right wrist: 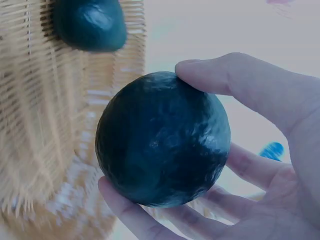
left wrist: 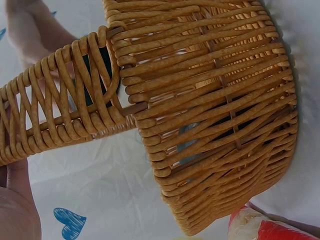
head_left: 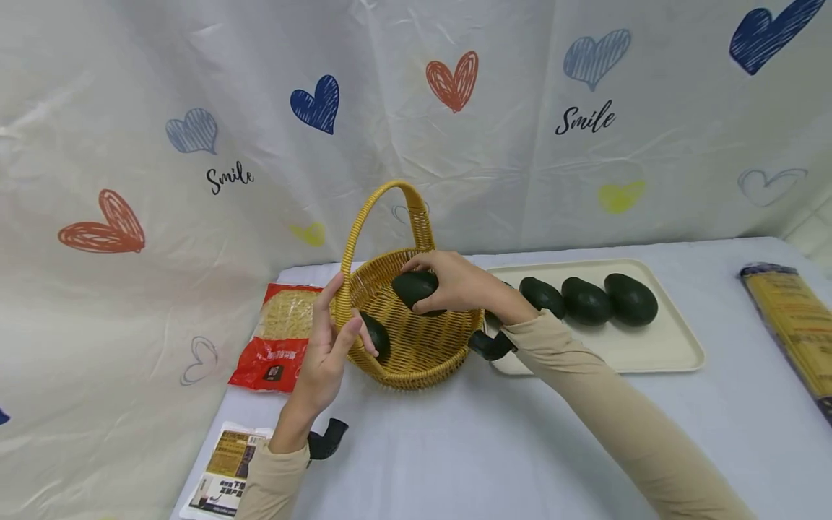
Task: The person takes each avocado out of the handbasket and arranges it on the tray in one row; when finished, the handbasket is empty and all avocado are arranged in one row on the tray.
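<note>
A yellow wicker basket with a tall handle stands on the white table. My left hand grips its near-left rim at the foot of the handle; in the left wrist view the basket wall fills the frame. My right hand holds a dark green avocado just above the basket's inside, thumb and fingers curled round the avocado. A second avocado lies inside by the left wall. Three more avocados sit in a row on a cream tray to the right.
A red noodle packet lies left of the basket and another packet at the near-left table edge. A long yellow spaghetti pack lies far right. A heart-printed cloth hangs right behind the table.
</note>
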`<act>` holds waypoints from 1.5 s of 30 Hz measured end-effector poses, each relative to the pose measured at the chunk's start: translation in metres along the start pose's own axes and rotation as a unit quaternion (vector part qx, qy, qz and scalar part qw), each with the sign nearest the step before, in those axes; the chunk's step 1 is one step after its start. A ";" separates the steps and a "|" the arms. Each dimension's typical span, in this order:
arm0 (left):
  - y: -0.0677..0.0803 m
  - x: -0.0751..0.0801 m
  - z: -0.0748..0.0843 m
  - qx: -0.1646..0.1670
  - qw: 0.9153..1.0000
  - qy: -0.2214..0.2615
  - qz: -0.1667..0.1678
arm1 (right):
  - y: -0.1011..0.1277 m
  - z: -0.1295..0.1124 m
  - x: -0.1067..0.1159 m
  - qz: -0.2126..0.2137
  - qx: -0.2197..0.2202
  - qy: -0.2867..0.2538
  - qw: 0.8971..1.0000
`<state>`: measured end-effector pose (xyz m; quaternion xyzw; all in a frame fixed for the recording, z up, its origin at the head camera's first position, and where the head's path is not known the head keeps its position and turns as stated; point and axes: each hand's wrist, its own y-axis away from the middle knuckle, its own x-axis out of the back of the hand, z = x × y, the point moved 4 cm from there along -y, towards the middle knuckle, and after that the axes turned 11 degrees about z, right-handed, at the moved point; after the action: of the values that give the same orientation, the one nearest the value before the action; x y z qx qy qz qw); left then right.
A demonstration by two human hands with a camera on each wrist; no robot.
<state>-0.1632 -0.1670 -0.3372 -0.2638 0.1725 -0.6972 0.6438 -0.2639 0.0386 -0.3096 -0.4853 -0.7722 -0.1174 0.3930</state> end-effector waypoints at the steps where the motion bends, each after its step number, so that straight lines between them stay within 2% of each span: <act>1: 0.000 0.000 0.000 0.000 1.000 -0.001 0.001 | 0.006 0.002 0.007 0.008 0.000 -0.002 1.000; 10: 0.000 -0.004 0.001 -0.013 1.000 0.014 -0.002 | 0.061 0.035 0.077 0.064 -0.037 0.006 0.997; 14: 0.000 -0.004 0.004 -0.021 1.000 0.023 0.001 | 0.084 0.058 0.109 0.077 -0.082 0.030 0.993; 19: 0.000 -0.005 0.006 -0.025 0.999 0.028 -0.007 | 0.120 0.098 0.145 0.103 -0.154 0.048 0.982; 25: 0.001 -0.005 0.005 -0.025 0.999 0.027 -0.007 | 0.165 0.145 0.172 0.125 -0.220 0.064 0.965; 31: 0.001 -0.003 0.003 -0.030 0.999 0.024 -0.001 | 0.191 0.178 0.190 0.158 -0.251 0.110 0.949; 37: 0.001 -0.002 0.002 -0.032 0.999 0.024 -0.003 | 0.210 0.205 0.194 0.175 -0.264 0.139 0.938; 45: -0.001 -0.002 0.003 -0.039 0.999 0.026 -0.002 | 0.223 0.231 0.178 0.162 -0.317 0.069 0.932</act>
<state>-0.1622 -0.1648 -0.3342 -0.2707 0.2161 -0.6977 0.6271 -0.2292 0.3977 -0.3793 -0.6940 -0.5764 -0.3241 0.2848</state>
